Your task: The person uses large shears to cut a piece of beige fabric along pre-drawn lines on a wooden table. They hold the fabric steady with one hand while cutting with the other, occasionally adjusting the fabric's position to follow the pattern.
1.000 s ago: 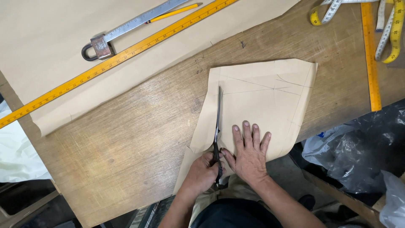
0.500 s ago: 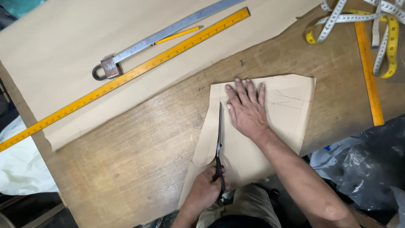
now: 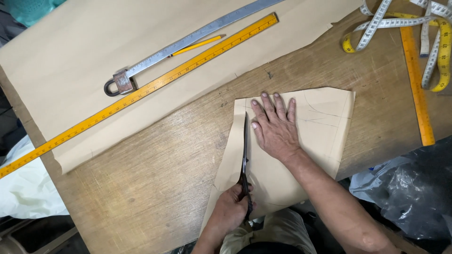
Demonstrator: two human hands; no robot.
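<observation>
- Since half a second ago, little has shifted: right hand point(image 3: 275, 127) stays flat, fingers spread, on the paper piece point(image 3: 325, 127) at the table's near edge.
- Left hand point(image 3: 230, 209) closes round the scissors point(image 3: 245, 155) handles (blades lying along the paper's left side).

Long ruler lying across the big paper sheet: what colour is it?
Yellow with dark markings; the long ruler shows best in the head view.

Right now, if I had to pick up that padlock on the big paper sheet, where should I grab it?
Probably by the padlock's curved shackle, coming from the left: the loop sticks out free at that end, while the steel ruler lies against the body's other side.
</observation>
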